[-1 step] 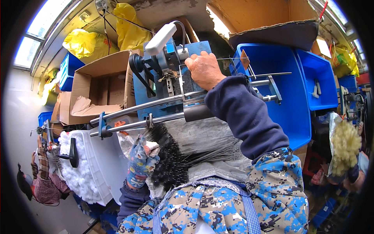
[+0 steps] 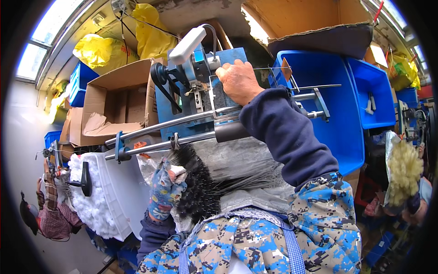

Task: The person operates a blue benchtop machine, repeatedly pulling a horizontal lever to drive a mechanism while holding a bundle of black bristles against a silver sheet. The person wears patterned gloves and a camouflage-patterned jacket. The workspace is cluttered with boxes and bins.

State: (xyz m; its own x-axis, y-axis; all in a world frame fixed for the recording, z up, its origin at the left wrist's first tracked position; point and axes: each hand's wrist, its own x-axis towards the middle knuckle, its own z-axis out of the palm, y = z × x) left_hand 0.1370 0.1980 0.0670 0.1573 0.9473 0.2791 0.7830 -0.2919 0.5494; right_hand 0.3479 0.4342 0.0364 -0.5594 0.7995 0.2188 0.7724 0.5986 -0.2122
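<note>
My right hand [image 2: 240, 82] is bare and curls over the right side of a small blue belt-driven machine [image 2: 186, 93]. Its fingers are bent downward, and whatever lies beneath them is hidden. A thin bent metal rod [image 2: 211, 93] runs just left of its fingertips. My left hand [image 2: 166, 188], in a colourful patterned glove, is closed beside a heap of black-bristled brushes [image 2: 198, 187] on my lap. What its fingers hold, if anything, cannot be made out. Thin wire stems [image 2: 251, 179] fan out from the brushes to the right, over a grey cloth [image 2: 232, 157].
Two steel rails [image 2: 182, 145] with a dark cylinder [image 2: 232, 131] cross in front of the machine. Blue bins [image 2: 340, 137] stand at right, a cardboard box [image 2: 116, 107] at left. A white crate [image 2: 114, 196] holds white fluffy pieces. Other people work at both sides.
</note>
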